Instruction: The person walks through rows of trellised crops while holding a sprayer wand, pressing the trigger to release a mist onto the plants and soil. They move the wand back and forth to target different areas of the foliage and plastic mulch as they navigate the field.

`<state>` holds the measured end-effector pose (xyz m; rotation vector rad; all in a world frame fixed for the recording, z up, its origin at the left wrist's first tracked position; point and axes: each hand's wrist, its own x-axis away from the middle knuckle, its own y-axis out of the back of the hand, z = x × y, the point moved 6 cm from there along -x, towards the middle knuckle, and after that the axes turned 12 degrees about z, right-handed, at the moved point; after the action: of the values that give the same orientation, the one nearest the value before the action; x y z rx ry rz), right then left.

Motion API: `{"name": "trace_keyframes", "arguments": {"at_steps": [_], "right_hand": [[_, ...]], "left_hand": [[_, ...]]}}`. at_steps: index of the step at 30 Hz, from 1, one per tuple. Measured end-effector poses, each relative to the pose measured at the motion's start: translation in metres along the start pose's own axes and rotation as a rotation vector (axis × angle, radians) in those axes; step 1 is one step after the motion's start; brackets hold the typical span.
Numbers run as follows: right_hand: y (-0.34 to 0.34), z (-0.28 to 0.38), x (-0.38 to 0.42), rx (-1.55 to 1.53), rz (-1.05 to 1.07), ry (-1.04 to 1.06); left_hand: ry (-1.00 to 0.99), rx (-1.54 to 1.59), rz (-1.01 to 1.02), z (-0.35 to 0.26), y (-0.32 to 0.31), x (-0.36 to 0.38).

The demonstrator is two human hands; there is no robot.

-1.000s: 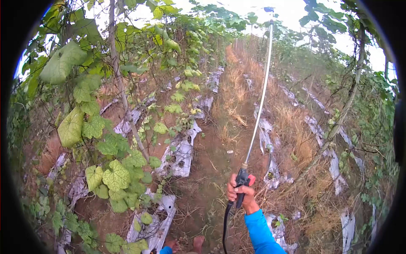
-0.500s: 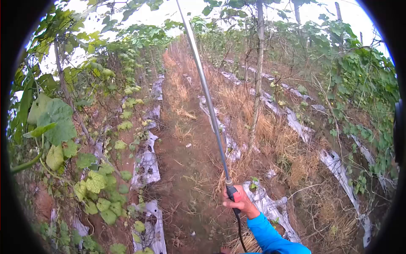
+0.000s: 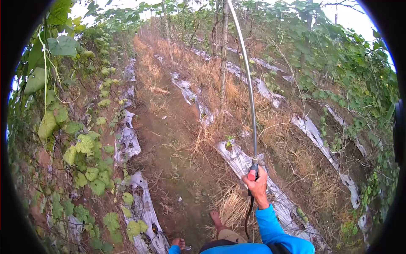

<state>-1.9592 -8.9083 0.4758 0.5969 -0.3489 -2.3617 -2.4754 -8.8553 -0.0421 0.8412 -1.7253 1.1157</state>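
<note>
Spray wand (image 3: 250,89) up, right of the dirt path (image 3: 148,122): the right hand (image 3: 257,185) has its grip clenched round the handle (image 3: 254,167), likely balancing that length; left hand (image 3: 179,243) over the path's near end, curled, contents impossible to tell.

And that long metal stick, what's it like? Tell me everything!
The long wand is thin, shiny and metal-looking. The right hand grips its black handle, which has a red part. The wand rises up the picture, looking curved leftward; its far tip is outside the picture. A dark hose hangs below the handle.
</note>
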Motion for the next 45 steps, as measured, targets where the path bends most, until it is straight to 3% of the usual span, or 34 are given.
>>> {"name": "trace_keyframes", "arguments": {"at_steps": [4,8,11,13,15,18,19,20,23,26,29,30,32,33,34,35,38,40,45], "right_hand": [[0.061,0.029,0.039,0.068,-0.03,0.013],[0.104,0.044,0.052,-0.008,0.116,0.031],[0.143,0.053,0.064,-0.031,0.021,0.093],[0.184,0.071,0.08,0.059,-0.139,0.117],[0.226,0.064,0.101,0.096,-0.246,0.126],[0.289,0.053,0.141,0.118,-0.317,0.108],[0.307,0.047,0.157,0.085,-0.338,0.089],[0.321,0.043,0.172,0.082,-0.348,0.077],[0.35,0.04,0.201,0.034,-0.194,0.07],[0.391,0.067,0.21,0.017,-0.158,0.002],[0.429,0.068,0.237,0.048,-0.244,0.047],[0.439,0.071,0.245,0.078,-0.267,0.071],[0.442,0.065,0.279,0.081,-0.212,0.054],[0.432,0.05,0.293,0.029,-0.07,0.024],[0.425,0.041,0.31,-0.022,0.07,-0.006],[0.425,0.044,0.329,0.007,0.03,0.006],[0.428,0.05,0.388,0.004,-0.064,0.072],[0.448,0.051,0.434,0.218,-0.218,-0.006],[0.477,0.02,0.565,0.336,-0.24,0.009]], "left_hand": [[0.207,-0.049,-0.055,0.107,0.022,0.021],[0.157,0.0,-0.04,0.154,0.022,0.034],[0.086,0.047,-0.022,0.183,0.013,0.036],[0.049,0.144,0.074,0.202,0.0,0.036],[0.172,0.397,0.337,0.221,-0.023,0.027],[-0.21,0.059,-0.12,0.24,-0.037,0.021],[-0.175,0.341,0.226,0.252,-0.061,0.014],[-0.17,0.328,0.218,0.268,-0.065,0.015],[-0.058,0.107,0.062,0.335,-0.1,0.032],[-0.32,0.094,-0.113,0.382,-0.104,0.039],[-0.228,0.008,-0.248,0.427,-0.095,0.052],[-0.232,0.006,-0.25,0.433,-0.089,0.056],[0.039,-0.103,-0.187,0.471,-0.081,0.054],[0.04,-0.103,-0.185,0.482,-0.08,0.062],[0.042,0.005,-0.026,0.494,-0.088,0.067],[0.043,0.112,0.135,0.503,-0.1,0.071],[0.036,0.059,0.016,0.516,-0.093,0.079],[0.002,0.021,-0.006,0.534,-0.084,0.078],[-0.128,-0.086,-0.046,0.604,-0.09,0.063]]}}
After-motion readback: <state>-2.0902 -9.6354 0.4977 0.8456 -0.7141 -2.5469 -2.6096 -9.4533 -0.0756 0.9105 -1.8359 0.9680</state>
